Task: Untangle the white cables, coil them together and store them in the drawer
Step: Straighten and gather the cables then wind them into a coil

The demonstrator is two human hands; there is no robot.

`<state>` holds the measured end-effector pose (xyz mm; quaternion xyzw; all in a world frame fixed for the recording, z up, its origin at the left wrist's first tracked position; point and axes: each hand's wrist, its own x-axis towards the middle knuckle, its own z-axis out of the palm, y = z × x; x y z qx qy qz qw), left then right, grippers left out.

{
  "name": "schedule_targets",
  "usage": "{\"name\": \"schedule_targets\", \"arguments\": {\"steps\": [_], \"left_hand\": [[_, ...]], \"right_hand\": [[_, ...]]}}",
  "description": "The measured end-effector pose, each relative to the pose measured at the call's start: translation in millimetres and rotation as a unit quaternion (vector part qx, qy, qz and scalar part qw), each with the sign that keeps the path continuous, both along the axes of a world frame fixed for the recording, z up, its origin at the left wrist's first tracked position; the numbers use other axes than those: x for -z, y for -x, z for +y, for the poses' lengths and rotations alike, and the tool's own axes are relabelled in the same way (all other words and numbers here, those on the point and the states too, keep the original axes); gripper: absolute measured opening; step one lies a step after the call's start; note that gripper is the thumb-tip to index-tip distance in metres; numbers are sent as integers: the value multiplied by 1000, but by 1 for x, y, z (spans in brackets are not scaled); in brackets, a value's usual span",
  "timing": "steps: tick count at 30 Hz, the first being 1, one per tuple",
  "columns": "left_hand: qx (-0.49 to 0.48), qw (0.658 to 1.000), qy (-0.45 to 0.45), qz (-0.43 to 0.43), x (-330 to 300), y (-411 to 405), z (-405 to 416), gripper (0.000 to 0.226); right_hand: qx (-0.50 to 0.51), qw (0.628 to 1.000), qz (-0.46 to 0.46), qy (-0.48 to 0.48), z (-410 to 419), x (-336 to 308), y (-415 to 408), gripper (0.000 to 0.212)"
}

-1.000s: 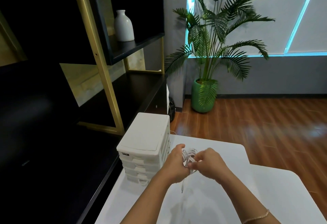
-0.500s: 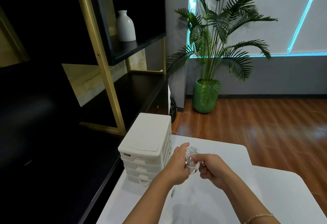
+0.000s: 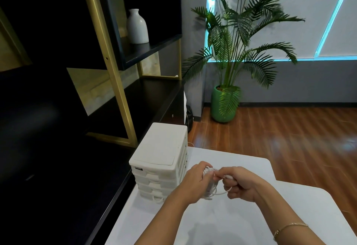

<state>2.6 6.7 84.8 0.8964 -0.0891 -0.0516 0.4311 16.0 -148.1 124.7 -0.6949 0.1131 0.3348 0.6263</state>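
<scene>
A bundle of white cables (image 3: pixel 212 188) hangs between my two hands above the white table (image 3: pixel 231 223). My left hand (image 3: pixel 193 183) grips the looped coil from the left side. My right hand (image 3: pixel 241 184) pinches a cable end near the top of the bundle, and one loop curves under its fingers. The white drawer unit (image 3: pixel 160 159) stands just left of my hands, with several drawers stacked and all of them looking pushed in. A short cable loop (image 3: pixel 157 199) shows at its lowest drawer.
A black and gold shelf unit (image 3: pixel 108 70) fills the left side, with a white vase (image 3: pixel 137 26) on a shelf. A potted palm (image 3: pixel 224 101) stands on the wooden floor beyond the table. The table's far edge lies just past my hands.
My right hand has pulled a little to the right, drawing a cable loop out of the bundle. The left hand keeps its grip in about the same place.
</scene>
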Motion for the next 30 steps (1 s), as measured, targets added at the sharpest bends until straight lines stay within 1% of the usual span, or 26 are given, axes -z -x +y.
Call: {"name": "schedule_targets", "arguments": {"steps": [5,8,11,13,15,19,23,27,30], "left_hand": [[7,1000,-13,-2,-1,1,-1,23],[16,1000,-20,3,-3,0,-3,24],[32,999,-33,18,-3,1,-4,35],[42,998,-52,8,-1,1,-4,38],[47,996,-70,-3,-1,2,-4,36],[38,995,-95,-8,-1,-1,-4,32],[32,990,-136,-14,-3,-4,-5,28],[18,989,-146,-7,0,-1,-2,28],[13,989,-147,-3,0,2,-2,28]], "right_hand": [[-52,991,-53,107,1,-8,-2,22],[-56,990,-54,118,1,-11,-4,19],[-67,991,-41,107,-1,-12,-5,18],[-86,987,-41,128,-1,-14,-7,17],[-106,979,-49,166,0,-16,-10,15],[-142,957,-84,238,5,-25,-12,16],[-183,935,-108,283,10,-34,-15,20],[-257,894,-134,340,5,-48,-17,25],[-283,865,-154,386,0,-53,-22,26]]}}
